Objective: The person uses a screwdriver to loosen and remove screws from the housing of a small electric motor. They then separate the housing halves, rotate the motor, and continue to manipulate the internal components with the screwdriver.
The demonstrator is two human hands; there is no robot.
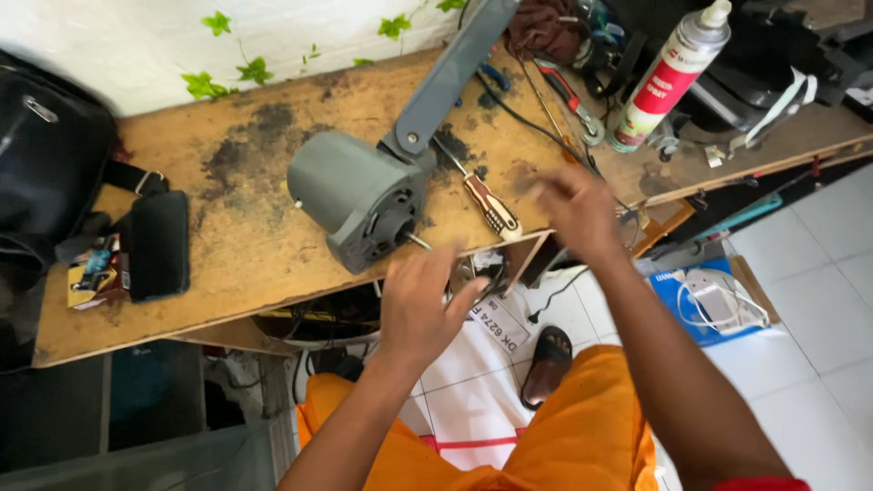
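A grey electric motor (359, 195) with a long grey arm (450, 73) lies on a stained wooden workbench (245, 245). My left hand (420, 305) hovers just below the motor's front end, fingers spread, close to a thin metal shaft (417, 241) sticking out of it; whether it holds something small is unclear. My right hand (575, 211) is blurred, raised at the bench's front edge right of a screwdriver (488, 205) with a brown and white handle. It seems to hold nothing.
A black bag (45, 155) and a dark pouch (156, 244) sit at the left. A spray can (668, 73), pliers (568, 95), cables and tools crowd the back right. Below are white floor tiles, a sandal (548, 362) and a blue box (705, 305).
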